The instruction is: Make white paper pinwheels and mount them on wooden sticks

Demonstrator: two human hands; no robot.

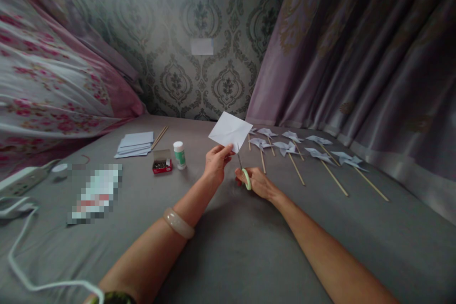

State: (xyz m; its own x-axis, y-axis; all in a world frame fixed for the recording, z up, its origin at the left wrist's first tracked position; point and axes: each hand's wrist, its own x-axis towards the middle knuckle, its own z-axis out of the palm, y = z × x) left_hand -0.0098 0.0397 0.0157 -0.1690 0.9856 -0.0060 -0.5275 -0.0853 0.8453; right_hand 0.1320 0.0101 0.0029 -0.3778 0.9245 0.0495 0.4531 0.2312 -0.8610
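Observation:
My left hand pinches the lower corner of a white square sheet of paper, held up in front of me with faint creases across it. In my right hand is a pair of scissors with pale green handles. The scissor blades point up and meet the paper's lower edge, just right of my left fingers. Part of the blades is hidden by the sheet. Beyond my right hand lie several white paper pinwheels on wooden sticks.
To the left are a stack of white paper, wooden sticks, a red box of small metal pieces and a green-and-white glue stick. A power strip with a white cable lies at the far left, near a blurred-out packet.

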